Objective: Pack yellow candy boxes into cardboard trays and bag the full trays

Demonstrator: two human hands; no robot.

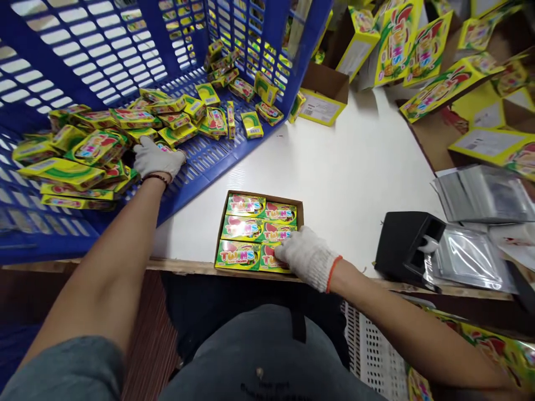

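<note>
My left hand [157,159], in a white glove, reaches into a blue crate [217,172] lying on its side, among small yellow-green candy boxes [98,147]. Its fingertips are partly hidden among the boxes, so a grip cannot be made out. An open carton [300,209] at the table's front edge holds several "Twins" boxes [240,228] in two columns. My right hand [307,257], gloved too, rests at the carton's right side, its fingers bent over the lower right box [268,257].
A black tape dispenser [407,248] stands to the right, beside clear plastic sleeves [472,259]. Yellow display cartons [434,83] pile up at the back right. An open brown-and-yellow carton [324,94] stands by the crate. The white table [334,161] spans the middle.
</note>
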